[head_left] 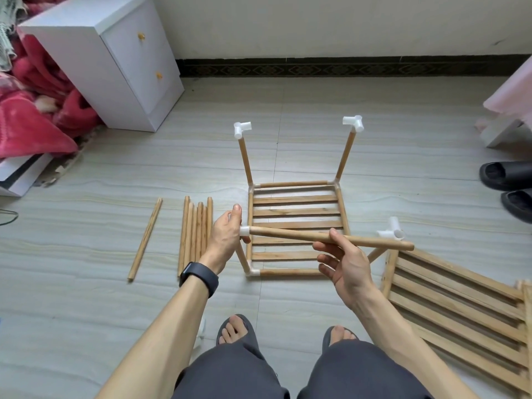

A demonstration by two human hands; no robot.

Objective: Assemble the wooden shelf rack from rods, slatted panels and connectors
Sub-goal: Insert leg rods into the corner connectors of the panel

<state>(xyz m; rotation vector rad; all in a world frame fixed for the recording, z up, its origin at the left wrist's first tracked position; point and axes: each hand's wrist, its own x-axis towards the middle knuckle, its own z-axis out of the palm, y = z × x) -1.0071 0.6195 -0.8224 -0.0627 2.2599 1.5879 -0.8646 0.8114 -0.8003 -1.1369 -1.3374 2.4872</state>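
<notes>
Fingers (322, 247) on rod (288, 234) over tiled floor (115, 312)

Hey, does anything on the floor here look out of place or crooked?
Nothing looks broken or spilled. One loose rod lies apart from the rod bundle, at a slant to it. The rack's two far uprights appear splayed outward, though the wide lens may cause that.

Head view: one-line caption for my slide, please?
Left hand holds the connector at one end of a rod the right hand pinches over the rack.
</notes>
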